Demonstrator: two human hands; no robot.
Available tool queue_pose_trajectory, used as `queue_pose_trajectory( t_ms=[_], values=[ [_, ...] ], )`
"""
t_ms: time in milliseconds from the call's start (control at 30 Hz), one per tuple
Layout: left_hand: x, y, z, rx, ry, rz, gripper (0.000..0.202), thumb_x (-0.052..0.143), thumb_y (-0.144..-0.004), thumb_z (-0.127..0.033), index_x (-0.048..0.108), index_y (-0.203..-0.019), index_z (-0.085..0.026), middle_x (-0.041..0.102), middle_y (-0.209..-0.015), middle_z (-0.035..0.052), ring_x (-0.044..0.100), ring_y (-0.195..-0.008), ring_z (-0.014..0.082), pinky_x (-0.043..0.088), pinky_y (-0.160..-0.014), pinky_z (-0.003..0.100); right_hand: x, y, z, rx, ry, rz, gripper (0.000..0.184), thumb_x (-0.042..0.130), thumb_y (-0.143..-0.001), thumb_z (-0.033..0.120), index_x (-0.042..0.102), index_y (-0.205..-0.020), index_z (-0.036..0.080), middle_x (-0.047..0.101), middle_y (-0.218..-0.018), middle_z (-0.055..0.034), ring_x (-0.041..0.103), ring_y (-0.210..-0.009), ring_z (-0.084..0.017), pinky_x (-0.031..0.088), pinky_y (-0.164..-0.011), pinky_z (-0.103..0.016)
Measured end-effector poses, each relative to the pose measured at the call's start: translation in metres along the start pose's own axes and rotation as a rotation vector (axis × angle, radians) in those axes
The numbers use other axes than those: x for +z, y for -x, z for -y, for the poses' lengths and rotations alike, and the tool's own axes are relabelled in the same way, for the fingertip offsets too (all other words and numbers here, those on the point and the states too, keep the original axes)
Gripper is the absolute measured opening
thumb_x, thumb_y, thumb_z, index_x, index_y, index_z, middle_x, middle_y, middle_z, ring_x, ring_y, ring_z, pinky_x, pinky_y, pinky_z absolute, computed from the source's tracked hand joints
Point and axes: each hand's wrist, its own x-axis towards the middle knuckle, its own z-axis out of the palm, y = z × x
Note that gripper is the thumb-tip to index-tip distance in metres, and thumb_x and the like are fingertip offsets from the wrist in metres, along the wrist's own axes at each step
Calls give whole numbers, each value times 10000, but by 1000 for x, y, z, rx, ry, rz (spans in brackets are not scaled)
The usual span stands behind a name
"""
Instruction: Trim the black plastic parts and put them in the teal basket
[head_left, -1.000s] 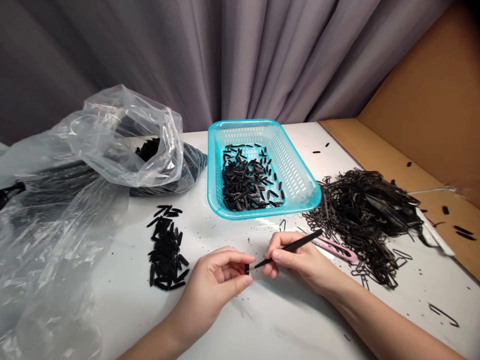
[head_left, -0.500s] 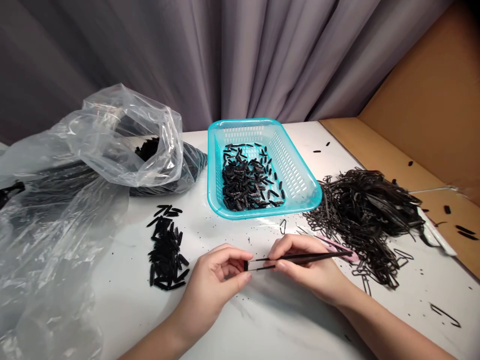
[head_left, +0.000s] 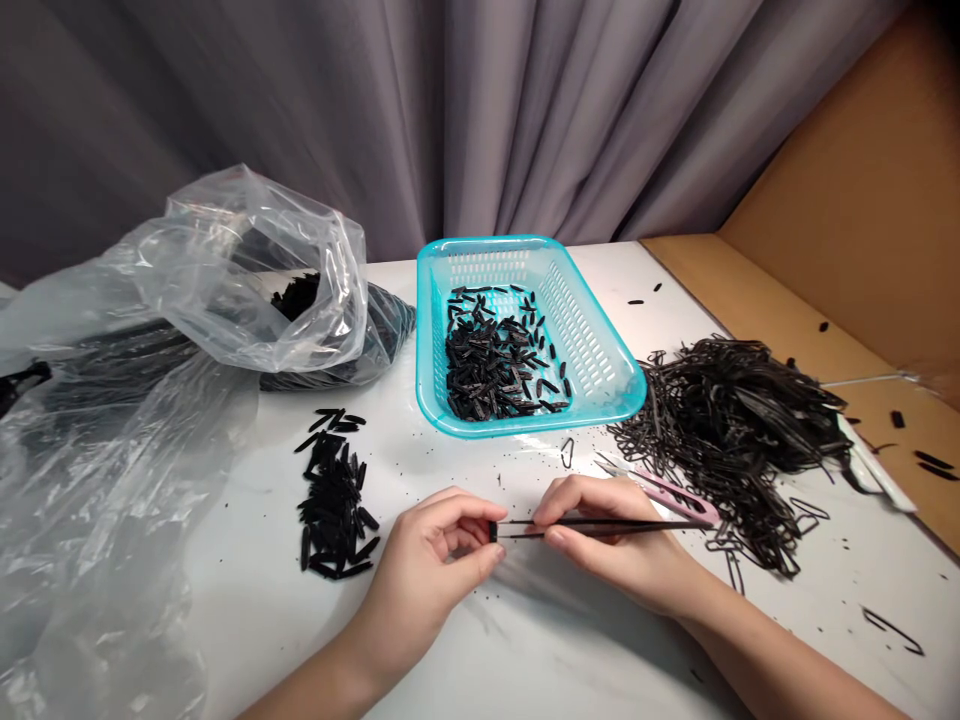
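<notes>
Between thumb and forefinger, my left hand [head_left: 442, 545] pinches a small black strip-shaped piece [head_left: 493, 531], held on end. My right hand [head_left: 607, 525] grips black tweezers [head_left: 592, 524], whose two thin tips stand apart and point at that piece; whether they touch it I cannot tell. Left of my left hand lies a pile of similar black pieces [head_left: 334, 505]. Beyond both hands stands a turquoise plastic basket [head_left: 536, 432] with many such pieces inside. A pair of pink-handled snips [head_left: 660, 492] lies behind my right hand, partly covered by it.
A large clear plastic bag [head_left: 120, 450] with black pieces in it spreads over the left side. At the right is a tangled heap of black wire-like loops [head_left: 750, 420]. Cardboard [head_left: 855, 180] borders the white table [head_left: 262, 620] there, and grey curtains [head_left: 360, 120] hang behind.
The tweezers have turned slightly in my right hand, their rear end lower, and more of the pink snips shows. My left hand has stayed put with the small black piece.
</notes>
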Motion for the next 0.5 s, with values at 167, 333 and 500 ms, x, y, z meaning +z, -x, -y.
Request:
queue_pose_trajectory(
  t_ms=[167,333,500],
  values=[
    [0,-1,-1,11,-62,2,187,624,-736,-100,663,-876,-219,568,-834,-6,561,-713,108,484,-666,220,0,-1,0,-2,29,15,65,573,-794,200,611,-777,150,646,-713,-30,578,-629,-119,432,-564,-215],
    [1,-1,-3,13,-97,7,177,615,-740,-101,659,-875,-208,576,-859,1,560,-713,108,481,-669,224,-2,-4,3,21,26,10,77,576,-807,193,608,-742,167,628,-649,10,538,-568,-80,391,-513,-173],
    [2,0,-4,10,-119,-5,185,605,-734,-89,662,-865,-206,577,-843,0,553,-694,109,479,-657,228,-3,-4,5,66,-23,41,87,584,-818,222,622,-759,172,648,-682,4,566,-599,-87,406,-528,-173]
  ],
)
